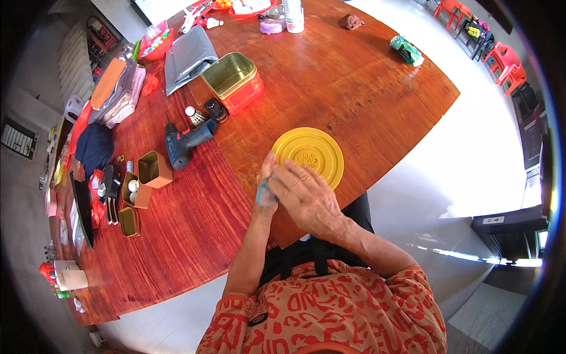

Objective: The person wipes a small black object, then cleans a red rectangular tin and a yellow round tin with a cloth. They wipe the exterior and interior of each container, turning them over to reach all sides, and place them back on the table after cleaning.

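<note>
Right hand (306,197) lies curled over the left hand (266,187), which pinches a small blue item (260,193); both touch the near rim of a round yellow lid (309,154) on the wooden table (354,88). Beyond: an open gold-and-red rectangular tin (234,81), a green packet (407,50) far right.

left hand (266,187) mostly hidden by right hand (306,197) | small blue thing (260,193) unidentifiable

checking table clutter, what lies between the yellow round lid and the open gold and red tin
Only bare red wooden table between the yellow round lid and the open tin, as the head view shows.
</note>
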The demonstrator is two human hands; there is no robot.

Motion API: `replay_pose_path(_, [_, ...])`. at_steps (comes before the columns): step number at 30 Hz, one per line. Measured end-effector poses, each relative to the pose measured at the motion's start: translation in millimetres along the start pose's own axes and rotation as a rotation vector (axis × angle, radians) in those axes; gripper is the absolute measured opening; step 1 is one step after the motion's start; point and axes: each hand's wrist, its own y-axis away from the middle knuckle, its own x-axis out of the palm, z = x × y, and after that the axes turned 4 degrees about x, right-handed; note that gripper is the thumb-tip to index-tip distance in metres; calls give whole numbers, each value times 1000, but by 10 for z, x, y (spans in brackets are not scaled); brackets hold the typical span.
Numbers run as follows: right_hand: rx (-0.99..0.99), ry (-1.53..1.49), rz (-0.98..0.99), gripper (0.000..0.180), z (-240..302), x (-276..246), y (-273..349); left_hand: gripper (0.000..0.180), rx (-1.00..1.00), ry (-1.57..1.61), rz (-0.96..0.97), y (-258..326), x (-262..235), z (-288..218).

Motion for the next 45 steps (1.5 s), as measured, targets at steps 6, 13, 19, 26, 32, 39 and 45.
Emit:
replay_pose_path(6, [121, 156, -95, 37, -279, -43, 122, 69, -118, -266, -200, 138, 136, -146])
replay_pose_path(13, [200, -7, -109, 41, -563, -166, 29, 76, 199, -1227, -345, 157, 18, -207])
replay_pose_path(19, [122, -93, -102, 46, -708, -122, 80, 99, 734, -1481, 77, 281, 288, -548])
replay_pose_path(26, [575, -700, -281, 35, -782, 9, 77, 123, 389, -2004, 351, 160, 637, -651])
replay_pose_path(32, [857, -995, -390, 38, -795, 204, -31, 110, 596, -1811, 100, 77, 526, -486])
replay_pose_path(39, [262, -176, -300, 57, -204, 97, 6, 95, 520, -1040, 60, 228, 189, -467])
replay_pose_path(45, [282, -240, -247, 47, -303, 32, -293, 96, 553, -962, 32, 401, -70, -324])
